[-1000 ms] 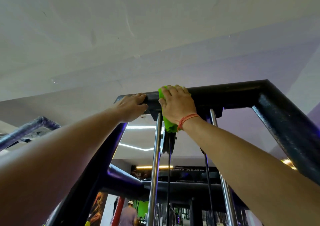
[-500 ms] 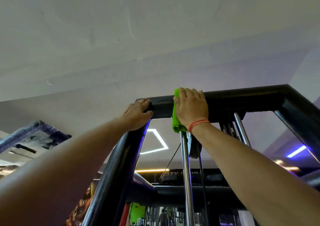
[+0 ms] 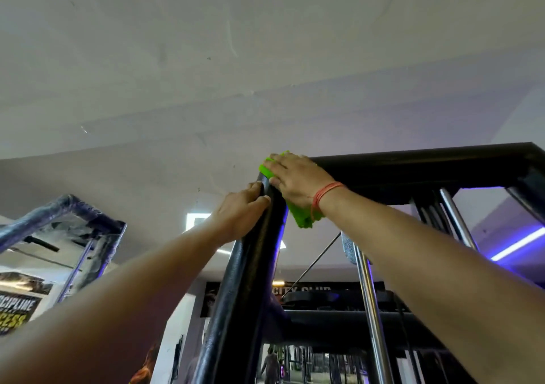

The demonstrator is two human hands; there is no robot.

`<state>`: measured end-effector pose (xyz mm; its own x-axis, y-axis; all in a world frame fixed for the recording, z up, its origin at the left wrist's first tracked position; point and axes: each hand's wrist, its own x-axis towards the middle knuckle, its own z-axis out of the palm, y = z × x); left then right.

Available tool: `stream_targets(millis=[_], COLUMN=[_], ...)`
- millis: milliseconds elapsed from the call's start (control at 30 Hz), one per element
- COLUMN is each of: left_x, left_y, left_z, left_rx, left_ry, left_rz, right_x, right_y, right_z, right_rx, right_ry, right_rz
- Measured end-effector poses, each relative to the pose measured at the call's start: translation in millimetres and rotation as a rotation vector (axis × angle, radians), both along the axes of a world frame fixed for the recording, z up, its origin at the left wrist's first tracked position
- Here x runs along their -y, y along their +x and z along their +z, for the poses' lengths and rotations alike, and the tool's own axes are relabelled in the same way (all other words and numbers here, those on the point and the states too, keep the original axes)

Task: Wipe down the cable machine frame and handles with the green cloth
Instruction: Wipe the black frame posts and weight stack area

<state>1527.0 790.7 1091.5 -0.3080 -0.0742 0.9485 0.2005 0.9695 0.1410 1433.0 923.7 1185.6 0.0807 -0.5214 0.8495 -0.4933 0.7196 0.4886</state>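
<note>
The black cable machine frame (image 3: 413, 171) rises overhead, with a top crossbar and a left upright post (image 3: 244, 280) meeting at a corner. My right hand (image 3: 298, 180) presses the green cloth (image 3: 303, 215) flat against that top left corner; the cloth shows above my fingertips and hangs below my wrist. My left hand (image 3: 239, 209) grips the upper end of the left post just below the corner, thumb on the front face. No handles are in view.
Chrome guide rods (image 3: 371, 310) and a thin cable (image 3: 312, 265) run down inside the frame. A second dark frame (image 3: 59, 215) stands at the left. The ceiling lies close above, with a purple light strip (image 3: 519, 243) at the right. A person (image 3: 269, 366) stands far behind.
My right hand slid the cloth leftward along the top crossbar to the left corner. The left hand stayed on the post's upper end. The view shifted to the left.
</note>
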Motion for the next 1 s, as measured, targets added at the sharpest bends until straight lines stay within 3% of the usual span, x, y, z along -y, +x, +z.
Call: stream_targets(millis=[67,200,400,500,600,700,800,900,1000], left_x=[3,9,22,25,26,31,36,40,44], left_y=[1,4,3,4,4,4,3,3,2], left_z=[-9,-23,-40,-47,-53,-64,-73,-79,-88], left_rx=[0.001,-0.001,0.008,0.016,0.019,0.022,0.029,0.029,0.023], left_ry=[0.026,0.059,0.108,0.128,0.167,0.197,0.184,0.189,0.165], left_rz=[-0.026,-0.088,-0.214,-0.239,-0.285,-0.331,-0.335,-0.365,-0.362], right_x=[-13,-9,-31,-16,6,6,1,20,23], right_y=[14,28,114,79,40,39,35,19,9], right_z=[10,11,-42,-17,-15,-17,-9,-25,-47], right_rx=[0.098,0.135,0.408,0.303,0.134,0.121,0.021,-0.003,-0.026], right_ry=[0.124,0.033,0.158,0.076,0.177,0.336,0.261,0.129,0.283], right_rz=[-0.026,-0.025,-0.093,-0.07,-0.074,-0.106,-0.152,0.015,0.118])
